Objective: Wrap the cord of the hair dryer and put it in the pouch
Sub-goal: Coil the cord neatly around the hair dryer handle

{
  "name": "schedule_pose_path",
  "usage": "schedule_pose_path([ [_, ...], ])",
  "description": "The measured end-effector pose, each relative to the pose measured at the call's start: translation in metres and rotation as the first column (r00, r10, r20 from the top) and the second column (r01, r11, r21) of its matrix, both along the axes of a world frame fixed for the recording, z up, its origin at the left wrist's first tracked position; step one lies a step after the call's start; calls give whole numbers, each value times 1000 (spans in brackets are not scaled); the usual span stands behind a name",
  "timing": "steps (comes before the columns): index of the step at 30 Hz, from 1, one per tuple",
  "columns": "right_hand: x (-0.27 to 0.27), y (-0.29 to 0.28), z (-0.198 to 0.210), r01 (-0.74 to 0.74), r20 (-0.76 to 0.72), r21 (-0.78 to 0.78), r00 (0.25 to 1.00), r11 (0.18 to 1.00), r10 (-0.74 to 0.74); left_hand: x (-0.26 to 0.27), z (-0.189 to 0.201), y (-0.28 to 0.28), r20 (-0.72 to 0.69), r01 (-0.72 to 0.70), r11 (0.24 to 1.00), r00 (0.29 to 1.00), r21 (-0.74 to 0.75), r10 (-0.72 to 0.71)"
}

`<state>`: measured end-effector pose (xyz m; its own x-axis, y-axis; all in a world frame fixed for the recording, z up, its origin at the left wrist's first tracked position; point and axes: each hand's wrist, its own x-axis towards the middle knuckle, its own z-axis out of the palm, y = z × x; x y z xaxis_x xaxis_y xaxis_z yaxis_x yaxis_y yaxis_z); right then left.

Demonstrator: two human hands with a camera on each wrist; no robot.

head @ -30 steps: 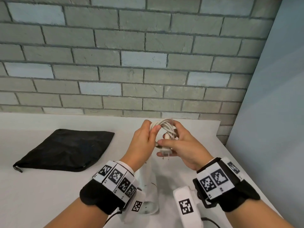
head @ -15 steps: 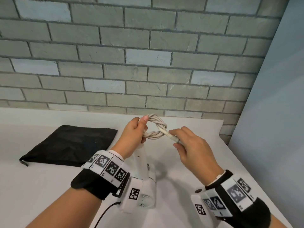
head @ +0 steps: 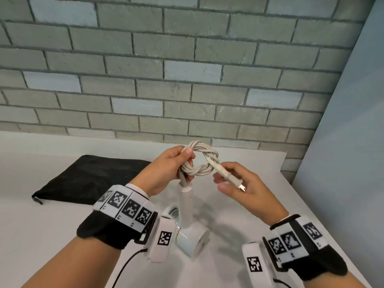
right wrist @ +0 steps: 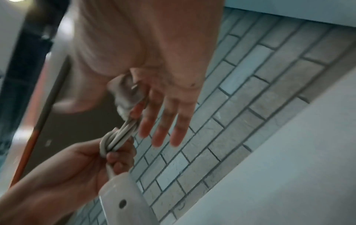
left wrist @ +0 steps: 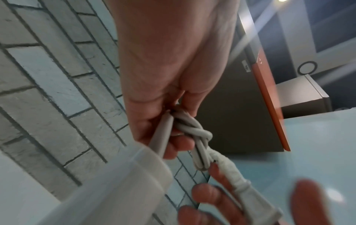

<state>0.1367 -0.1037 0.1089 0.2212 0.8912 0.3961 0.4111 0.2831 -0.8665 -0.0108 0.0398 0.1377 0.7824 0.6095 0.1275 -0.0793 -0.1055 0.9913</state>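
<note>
My left hand point(head: 166, 169) grips the left side of the beige cord point(head: 200, 173), which is wound into a twisted ring above the table. The white plug point(head: 232, 180) sticks out of the ring to the right. It lies across my right hand point(head: 249, 192), whose fingers point(right wrist: 163, 121) are straight and spread, with the thumb apart. The white hair dryer point(head: 193, 240) rests head-down on the table below, and its handle point(head: 186, 206) rises to the cord. The black pouch point(head: 89, 179) lies flat to the left.
The white table point(head: 52, 235) ends at a grey brick wall point(head: 187, 80) behind. A pale blue panel point(head: 342, 163) runs along its right edge. A thin black cable point(head: 124, 267) trails from my left wrist band.
The right hand pulled the plug end through the coil and out to the right, then loosened its pinch. The coil now faces me as a ring, and the left hand kept its grip.
</note>
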Motion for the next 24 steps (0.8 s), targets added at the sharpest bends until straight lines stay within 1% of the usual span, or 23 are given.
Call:
schedule_pose_path([
  [1, 3, -2, -2, -120, -86, -74, 990, 990, 114, 0, 1, 0, -11, -4, 1000, 1000, 8, 4],
  [2, 6, -3, -5, -203, -113, -152, 976, 967, 187, -2, 3, -1, -23, -8, 1000, 1000, 17, 9],
  [3, 8, -3, -8, -249, -118, -223, 966, 942, 228, -3, 4, -1, -34, -13, 1000, 999, 27, 14],
  [4, 9, -2, -13, -266, -123, -281, 963, 922, 240, -5, 5, -1, -42, -18, 999, 999, 34, 19],
  [6, 6, 5, -26, -225, -100, -360, 974, 905, 202, -9, 6, -1, -54, -28, 998, 998, 52, 31],
  [8, -3, 18, -42, -149, 9, -404, 986, 902, 167, -13, 7, -1, -65, -20, 998, 998, 58, 24],
  [10, -19, 31, -54, -150, 96, -435, 973, 888, 211, -17, 9, -2, -61, 14, 999, 998, 50, -11],
  [12, -35, 42, -61, -167, 102, -470, 965, 867, 241, -23, 9, -2, -45, 33, 998, 999, 47, -31],
  [14, -42, 50, -64, -153, 95, -494, 969, 856, 228, -31, 9, 1, -23, 27, 999, 999, 22, -27],
  [17, -41, 55, -67, -112, 113, -484, 975, 868, 189, -42, 5, 8, -11, -37, 998, 999, -47, 36],
  [18, -38, 55, -64, -105, 141, -481, 971, 870, 194, -45, 2, 11, -23, -77, 996, 997, -55, 76],
  [19, -34, 55, -62, -81, 202, -478, 959, 875, 199, -48, -2, 15, -41, -121, 991, 992, -62, 119],
  [21, -21, 54, -56, 11, 378, -471, 906, 882, 191, -51, -14, 22, -88, -200, 976, 977, -89, 193],
  [22, -14, 54, -56, 69, 479, -471, 857, 879, 190, -52, -23, 24, -125, -233, 966, 968, -108, 220],
  [24, -5, 54, -56, 191, 653, -484, 729, 854, 207, -49, -43, 28, -220, -291, 946, 941, -141, 256],
])
